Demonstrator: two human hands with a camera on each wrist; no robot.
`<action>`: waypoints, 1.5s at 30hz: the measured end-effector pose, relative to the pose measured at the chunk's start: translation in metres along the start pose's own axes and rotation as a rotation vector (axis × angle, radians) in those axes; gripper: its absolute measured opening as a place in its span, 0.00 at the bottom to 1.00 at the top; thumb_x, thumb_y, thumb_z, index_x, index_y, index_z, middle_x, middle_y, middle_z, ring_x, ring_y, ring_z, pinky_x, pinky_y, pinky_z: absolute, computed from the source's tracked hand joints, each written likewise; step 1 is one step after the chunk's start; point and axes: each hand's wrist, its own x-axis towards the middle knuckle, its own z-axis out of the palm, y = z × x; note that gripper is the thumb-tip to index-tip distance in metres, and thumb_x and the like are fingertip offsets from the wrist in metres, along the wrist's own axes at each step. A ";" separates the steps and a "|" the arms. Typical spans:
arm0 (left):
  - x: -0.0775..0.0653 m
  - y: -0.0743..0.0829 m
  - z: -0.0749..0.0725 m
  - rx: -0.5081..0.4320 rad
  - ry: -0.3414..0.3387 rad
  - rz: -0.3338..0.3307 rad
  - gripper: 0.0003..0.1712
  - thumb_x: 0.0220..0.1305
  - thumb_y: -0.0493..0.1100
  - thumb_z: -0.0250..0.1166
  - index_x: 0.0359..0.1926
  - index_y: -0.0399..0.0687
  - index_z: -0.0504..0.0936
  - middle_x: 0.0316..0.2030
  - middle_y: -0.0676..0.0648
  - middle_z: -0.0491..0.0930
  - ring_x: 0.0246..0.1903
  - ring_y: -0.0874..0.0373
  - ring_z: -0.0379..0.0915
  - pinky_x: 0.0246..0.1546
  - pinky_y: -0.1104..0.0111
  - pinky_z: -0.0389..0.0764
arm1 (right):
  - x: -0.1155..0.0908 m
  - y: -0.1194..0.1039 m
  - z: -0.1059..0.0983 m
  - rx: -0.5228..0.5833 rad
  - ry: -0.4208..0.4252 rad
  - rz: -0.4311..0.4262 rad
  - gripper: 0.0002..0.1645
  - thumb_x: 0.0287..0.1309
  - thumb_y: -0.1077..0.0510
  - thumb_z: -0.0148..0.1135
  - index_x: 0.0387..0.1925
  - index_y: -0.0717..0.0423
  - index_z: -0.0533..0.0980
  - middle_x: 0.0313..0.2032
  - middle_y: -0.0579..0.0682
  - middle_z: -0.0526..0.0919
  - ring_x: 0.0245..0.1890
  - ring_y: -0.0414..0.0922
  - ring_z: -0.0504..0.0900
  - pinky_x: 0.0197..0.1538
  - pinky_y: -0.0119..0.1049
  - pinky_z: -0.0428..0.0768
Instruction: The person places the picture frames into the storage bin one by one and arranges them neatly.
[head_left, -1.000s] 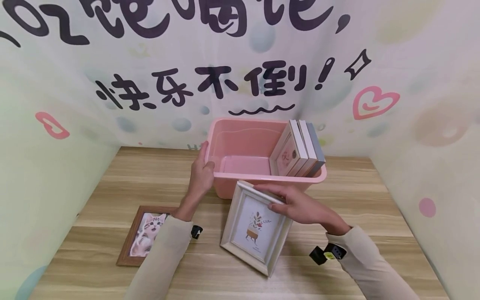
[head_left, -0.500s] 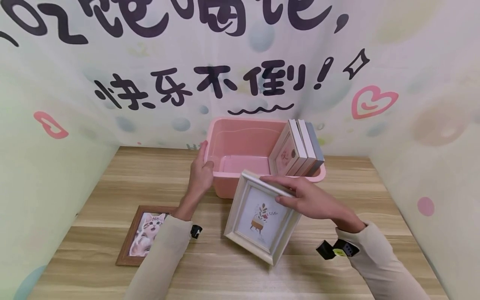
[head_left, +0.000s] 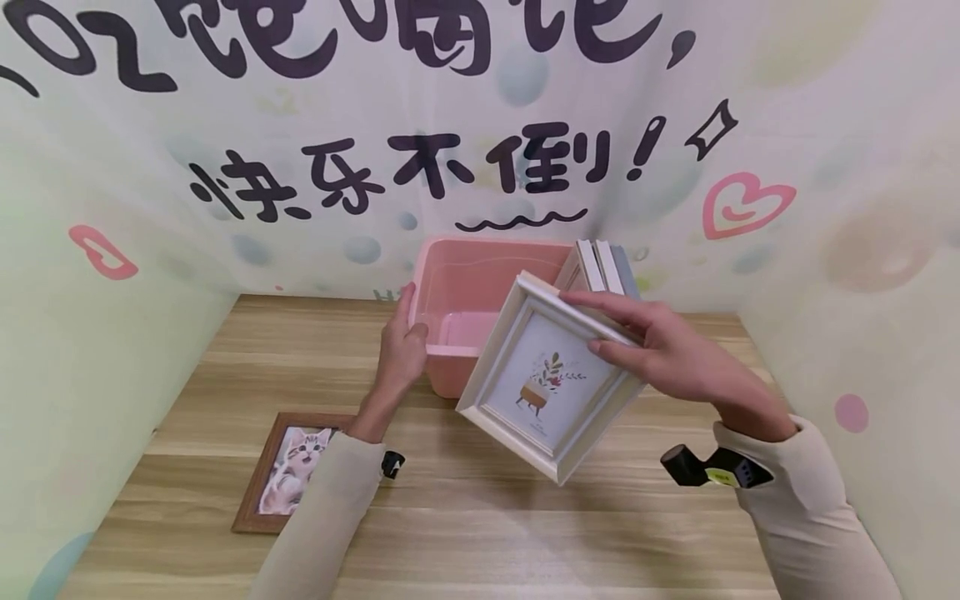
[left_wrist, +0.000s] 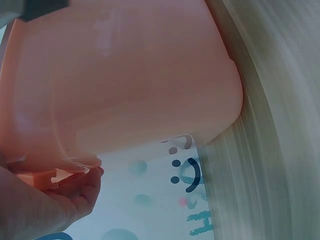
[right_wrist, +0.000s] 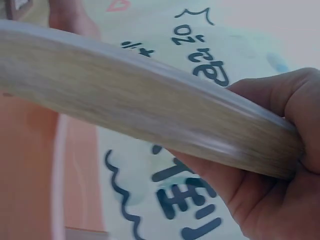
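Observation:
My right hand (head_left: 675, 350) grips the upper edge of a cream picture frame (head_left: 551, 383) with a plant print, thumb on its front. The frame hangs tilted in the air before the pink bin (head_left: 450, 367), hiding part of its front. In the right wrist view the picture frame's edge (right_wrist: 150, 102) lies between thumb and fingers. My left hand (head_left: 403, 354) holds the bin's left rim; the left wrist view shows the fingers curled under the rim, beside the bin's wall (left_wrist: 130, 75). Inside the bin, several picture frames (head_left: 600, 262) stand upright at the right end, partly covered.
A brown picture frame (head_left: 258, 479) with a kitten picture lies on the wooden table (head_left: 420, 542) at the left, partly under my left sleeve. A printed wall cloth (head_left: 315, 250) rises close behind the bin.
My right hand has lifted the cream picture frame off the table, up and to the right toward the bin, tilting it more. The left hand keeps its place on the bin.

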 end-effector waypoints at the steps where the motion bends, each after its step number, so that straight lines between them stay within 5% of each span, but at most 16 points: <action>1: 0.000 0.000 0.000 0.003 0.003 -0.004 0.38 0.69 0.30 0.41 0.79 0.46 0.48 0.77 0.44 0.51 0.73 0.45 0.54 0.70 0.48 0.60 | 0.000 -0.002 -0.003 0.001 0.006 -0.011 0.31 0.66 0.67 0.58 0.69 0.51 0.69 0.47 0.59 0.80 0.38 0.49 0.83 0.36 0.37 0.86; 10: 0.000 -0.001 0.001 -0.003 0.004 -0.031 0.38 0.70 0.32 0.42 0.79 0.49 0.47 0.78 0.47 0.49 0.73 0.45 0.53 0.68 0.47 0.64 | -0.003 -0.020 -0.030 -0.083 0.148 -0.100 0.34 0.63 0.69 0.59 0.69 0.47 0.69 0.45 0.53 0.82 0.35 0.41 0.84 0.33 0.31 0.84; 16: 0.000 0.000 0.000 0.003 0.004 -0.016 0.38 0.70 0.31 0.41 0.79 0.46 0.47 0.78 0.45 0.47 0.76 0.49 0.45 0.73 0.51 0.54 | 0.001 -0.025 -0.041 -0.046 0.235 -0.138 0.36 0.63 0.73 0.56 0.70 0.49 0.68 0.49 0.46 0.80 0.38 0.39 0.85 0.35 0.29 0.85; 25: 0.001 0.001 -0.001 -0.013 -0.012 -0.007 0.37 0.70 0.30 0.40 0.79 0.45 0.46 0.78 0.44 0.48 0.75 0.50 0.46 0.74 0.53 0.52 | 0.011 -0.031 -0.048 -0.052 0.394 -0.005 0.32 0.66 0.67 0.55 0.68 0.42 0.72 0.56 0.59 0.78 0.38 0.32 0.85 0.36 0.24 0.83; 29: -0.002 0.012 -0.002 -0.014 -0.030 -0.036 0.37 0.70 0.28 0.39 0.78 0.42 0.44 0.78 0.42 0.46 0.75 0.48 0.46 0.74 0.53 0.52 | 0.017 -0.033 -0.048 -0.070 0.452 0.032 0.32 0.67 0.66 0.53 0.68 0.40 0.71 0.61 0.59 0.76 0.44 0.38 0.84 0.39 0.21 0.82; 34: -0.014 0.038 -0.005 -0.006 -0.042 -0.047 0.37 0.69 0.28 0.39 0.78 0.37 0.44 0.77 0.37 0.46 0.75 0.45 0.45 0.73 0.52 0.54 | 0.023 -0.033 -0.045 -0.073 0.487 0.055 0.34 0.68 0.66 0.50 0.70 0.37 0.68 0.68 0.52 0.70 0.58 0.56 0.78 0.52 0.40 0.82; 37: -0.016 0.042 -0.006 -0.005 -0.040 -0.044 0.36 0.69 0.28 0.39 0.77 0.35 0.45 0.77 0.37 0.46 0.76 0.46 0.43 0.74 0.52 0.52 | 0.027 -0.033 -0.042 -0.076 0.497 0.040 0.35 0.68 0.68 0.48 0.71 0.38 0.66 0.70 0.52 0.68 0.61 0.60 0.75 0.55 0.53 0.77; 45: 0.000 0.004 -0.002 -0.011 -0.020 -0.032 0.38 0.70 0.29 0.40 0.79 0.44 0.45 0.78 0.43 0.45 0.76 0.50 0.42 0.74 0.52 0.50 | 0.039 -0.027 -0.032 -0.105 0.518 0.017 0.36 0.67 0.71 0.46 0.73 0.46 0.64 0.71 0.56 0.65 0.61 0.63 0.75 0.50 0.58 0.77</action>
